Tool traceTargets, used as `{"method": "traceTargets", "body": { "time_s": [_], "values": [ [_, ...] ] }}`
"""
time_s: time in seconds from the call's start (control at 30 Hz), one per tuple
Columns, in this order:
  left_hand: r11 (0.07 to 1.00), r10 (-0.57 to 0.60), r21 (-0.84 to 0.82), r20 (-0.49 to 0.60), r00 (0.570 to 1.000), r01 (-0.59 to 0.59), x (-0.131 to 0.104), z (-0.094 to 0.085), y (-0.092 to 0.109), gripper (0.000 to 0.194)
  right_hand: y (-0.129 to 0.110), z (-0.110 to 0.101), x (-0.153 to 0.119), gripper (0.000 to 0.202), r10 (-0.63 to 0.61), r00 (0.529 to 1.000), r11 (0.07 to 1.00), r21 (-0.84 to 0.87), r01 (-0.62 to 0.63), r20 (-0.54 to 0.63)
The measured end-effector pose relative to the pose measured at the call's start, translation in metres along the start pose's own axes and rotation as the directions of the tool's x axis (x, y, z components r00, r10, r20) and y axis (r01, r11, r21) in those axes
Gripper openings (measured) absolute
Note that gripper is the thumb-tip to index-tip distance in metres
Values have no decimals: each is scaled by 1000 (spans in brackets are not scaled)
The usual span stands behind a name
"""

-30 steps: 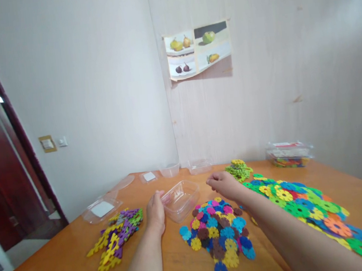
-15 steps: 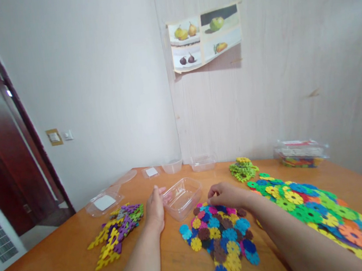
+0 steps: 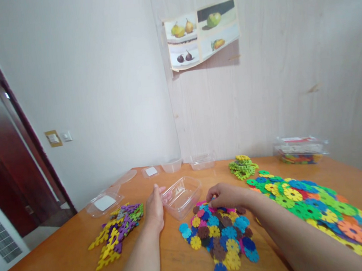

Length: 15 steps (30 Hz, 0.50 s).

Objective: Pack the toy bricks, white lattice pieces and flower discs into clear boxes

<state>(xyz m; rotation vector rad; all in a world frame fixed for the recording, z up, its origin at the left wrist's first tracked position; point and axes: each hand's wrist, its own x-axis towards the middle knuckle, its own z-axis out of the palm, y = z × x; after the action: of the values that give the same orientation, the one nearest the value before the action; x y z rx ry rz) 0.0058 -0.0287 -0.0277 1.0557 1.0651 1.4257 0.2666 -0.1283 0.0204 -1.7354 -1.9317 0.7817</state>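
Observation:
Upright against the near left side of a clear plastic box (image 3: 182, 199) is my left hand (image 3: 155, 207), its fingers apart and partly seen through the wall. No pieces show inside the box. My right hand (image 3: 223, 196) reaches to the far edge of a pile of small notched discs (image 3: 216, 232) in blue, yellow, brown and pink. Its fingers are bent together at the discs, and what they pinch is too small to make out.
Yellow and purple toothed pieces (image 3: 120, 231) lie left on the wooden table (image 3: 179, 258). Larger flower discs (image 3: 318, 206) spread at right, with a green cluster (image 3: 242, 167) behind. Clear lids (image 3: 104, 202), tubs (image 3: 203, 161) and a filled box (image 3: 301, 150) stand farther back.
The fingers of my right hand have shifted slightly at the pile's far edge, where more light blue and pink discs now show. My left hand stays at the box.

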Motion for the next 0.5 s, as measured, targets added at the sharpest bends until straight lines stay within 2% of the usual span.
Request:
{"method": "traceTargets", "body": {
  "time_s": [0.17, 0.37, 0.5],
  "values": [
    [1000, 10, 0, -2, 1000, -10, -1, 1, 0, 68, 1, 2, 1, 19, -17, 999, 1000, 20, 17, -36],
    [1000, 16, 10, 6, 1000, -16, 1, 0, -2, 67, -4, 6, 4, 14, -22, 998, 993, -116, 14, -66],
    [1000, 21, 22, 7, 1000, -21, 3, -2, -5, 66, -2, 11, 7, 12, -23, 996, 990, -139, 11, -85]
  ]
}}
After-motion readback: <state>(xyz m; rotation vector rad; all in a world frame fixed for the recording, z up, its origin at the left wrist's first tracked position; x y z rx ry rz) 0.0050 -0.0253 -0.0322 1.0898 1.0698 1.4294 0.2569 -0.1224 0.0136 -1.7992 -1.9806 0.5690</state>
